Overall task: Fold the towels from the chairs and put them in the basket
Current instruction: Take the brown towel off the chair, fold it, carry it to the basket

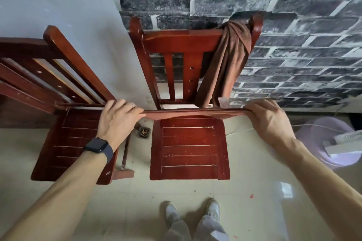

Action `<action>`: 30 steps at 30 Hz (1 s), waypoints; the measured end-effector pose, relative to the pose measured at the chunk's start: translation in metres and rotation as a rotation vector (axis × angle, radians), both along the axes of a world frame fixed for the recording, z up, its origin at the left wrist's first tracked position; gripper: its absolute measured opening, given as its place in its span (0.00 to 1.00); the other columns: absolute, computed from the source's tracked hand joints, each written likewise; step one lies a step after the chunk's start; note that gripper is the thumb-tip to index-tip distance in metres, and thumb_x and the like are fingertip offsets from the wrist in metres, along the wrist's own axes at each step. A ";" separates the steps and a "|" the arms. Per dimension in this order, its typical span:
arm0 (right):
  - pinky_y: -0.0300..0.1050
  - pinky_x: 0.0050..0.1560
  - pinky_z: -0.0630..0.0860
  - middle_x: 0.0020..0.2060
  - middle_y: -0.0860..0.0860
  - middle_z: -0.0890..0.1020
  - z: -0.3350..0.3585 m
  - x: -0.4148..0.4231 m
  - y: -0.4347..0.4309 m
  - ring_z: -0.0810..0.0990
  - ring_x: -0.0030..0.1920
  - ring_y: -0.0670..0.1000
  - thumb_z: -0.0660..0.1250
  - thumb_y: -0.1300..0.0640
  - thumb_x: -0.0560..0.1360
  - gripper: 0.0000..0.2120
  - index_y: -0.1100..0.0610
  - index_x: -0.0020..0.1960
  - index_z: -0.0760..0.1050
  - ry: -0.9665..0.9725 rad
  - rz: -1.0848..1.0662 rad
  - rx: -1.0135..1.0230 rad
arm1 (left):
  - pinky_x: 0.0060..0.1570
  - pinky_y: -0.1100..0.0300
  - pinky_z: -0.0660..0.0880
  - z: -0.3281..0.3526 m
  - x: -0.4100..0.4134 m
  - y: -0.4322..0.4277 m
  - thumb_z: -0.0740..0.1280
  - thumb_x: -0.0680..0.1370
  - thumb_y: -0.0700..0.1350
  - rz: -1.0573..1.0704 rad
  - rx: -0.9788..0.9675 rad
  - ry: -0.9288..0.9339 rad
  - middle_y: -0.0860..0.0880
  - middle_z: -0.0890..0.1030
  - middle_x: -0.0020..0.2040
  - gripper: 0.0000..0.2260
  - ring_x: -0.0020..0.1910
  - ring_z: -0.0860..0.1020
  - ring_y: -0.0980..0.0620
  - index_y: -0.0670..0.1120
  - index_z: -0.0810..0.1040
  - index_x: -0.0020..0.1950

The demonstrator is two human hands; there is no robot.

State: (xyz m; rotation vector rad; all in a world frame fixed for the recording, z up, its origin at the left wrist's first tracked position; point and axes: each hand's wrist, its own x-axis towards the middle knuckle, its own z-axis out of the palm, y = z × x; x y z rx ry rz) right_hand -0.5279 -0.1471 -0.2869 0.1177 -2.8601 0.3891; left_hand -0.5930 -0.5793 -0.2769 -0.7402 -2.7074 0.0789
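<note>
Looks under halfway: pinching one brown towel by its ends in left grip and right grip, stretched flat over the middle chair seat, second towel hanging off that chair's top right corner, nothing folded for the purple basket yet.

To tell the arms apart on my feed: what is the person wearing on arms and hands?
No sleeves or gloves show. The left wrist carries a dark watch on a dark band; a thin ring sits on the left hand. The right hand wears nothing visible.
</note>
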 end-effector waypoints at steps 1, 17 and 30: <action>0.55 0.47 0.81 0.47 0.55 0.84 -0.008 0.007 -0.001 0.79 0.47 0.62 0.72 0.56 0.78 0.07 0.57 0.53 0.85 -0.020 0.002 -0.002 | 0.47 0.48 0.71 -0.009 0.007 -0.003 0.65 0.79 0.52 -0.018 0.003 -0.019 0.49 0.83 0.43 0.11 0.45 0.78 0.42 0.48 0.85 0.48; 0.52 0.51 0.79 0.50 0.52 0.85 -0.186 0.190 -0.050 0.80 0.51 0.59 0.75 0.57 0.75 0.06 0.54 0.51 0.86 -0.709 -0.201 -0.143 | 0.42 0.52 0.73 -0.197 0.185 -0.025 0.72 0.73 0.49 0.173 -0.087 -0.808 0.54 0.84 0.41 0.04 0.45 0.78 0.47 0.52 0.87 0.45; 0.48 0.52 0.79 0.45 0.53 0.86 -0.243 0.071 -0.048 0.82 0.46 0.52 0.77 0.44 0.66 0.16 0.54 0.48 0.85 -0.669 -0.778 -1.126 | 0.50 0.57 0.78 -0.253 0.058 -0.001 0.75 0.75 0.50 0.905 1.194 -1.228 0.51 0.86 0.49 0.03 0.52 0.84 0.49 0.53 0.84 0.46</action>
